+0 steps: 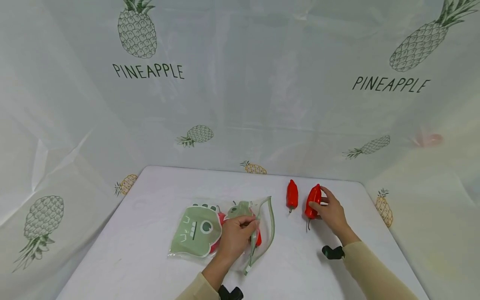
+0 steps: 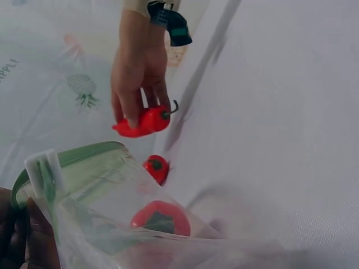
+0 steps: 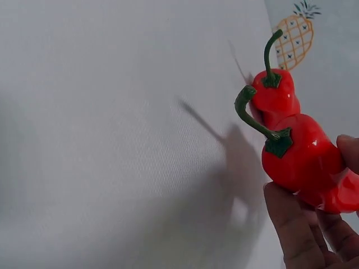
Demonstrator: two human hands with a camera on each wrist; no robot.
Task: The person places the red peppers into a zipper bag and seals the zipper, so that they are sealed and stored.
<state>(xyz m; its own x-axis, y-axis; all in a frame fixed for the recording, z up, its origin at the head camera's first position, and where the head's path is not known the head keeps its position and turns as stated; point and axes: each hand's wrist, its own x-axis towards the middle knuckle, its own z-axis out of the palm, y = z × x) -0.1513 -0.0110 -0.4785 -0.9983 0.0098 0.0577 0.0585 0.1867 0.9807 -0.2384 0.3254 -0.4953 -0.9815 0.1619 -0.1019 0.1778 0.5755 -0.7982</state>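
My right hand (image 1: 321,201) grips a red pepper (image 1: 313,201) with a green stem at the right of the white table (image 1: 150,233). The right wrist view shows that pepper (image 3: 305,162) pinched between my fingers (image 3: 291,224). A second red pepper (image 1: 292,194) lies just to its left, untouched. My left hand (image 1: 250,225) pinches the green-rimmed mouth of a clear zip bag (image 1: 196,229) printed with a green dinosaur and holds it open. Inside the bag, the left wrist view shows a red pepper (image 2: 161,218), with the loose pepper (image 2: 157,168) beyond the rim (image 2: 84,154).
A white pineapple-print curtain (image 1: 243,91) walls the table at the back and on both sides. Bare tabletop stretches left of the bag and along the front edge. A black strap (image 1: 333,252) sits on my right wrist.
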